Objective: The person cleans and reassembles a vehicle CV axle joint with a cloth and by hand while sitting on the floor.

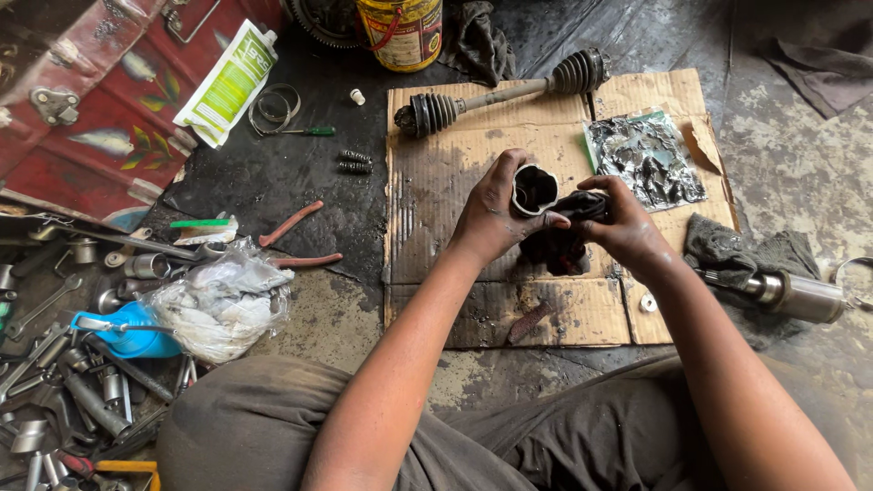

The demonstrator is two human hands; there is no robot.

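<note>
My left hand [491, 216] grips a greasy metal joint cup [534, 188] with its open mouth facing up. My right hand [625, 227] holds a black oily rag [566, 238] bunched against the side of the cup. Both hands hover over a stained cardboard sheet [436, 227] on the floor. A drive axle with two ribbed rubber boots [496, 95] lies across the far edge of the cardboard. A silver foil packet smeared with grease [644, 156] rests to the right of it.
Red-handled pliers [296, 238], crumpled plastic [223, 300], a blue can [132, 332] and several sockets and wrenches [73, 400] lie at left. A green-white tube [227, 84], clamp rings [273, 107] and a yellow tin [400, 32] sit farther away. A metal shaft [800, 295] on a grey cloth lies right.
</note>
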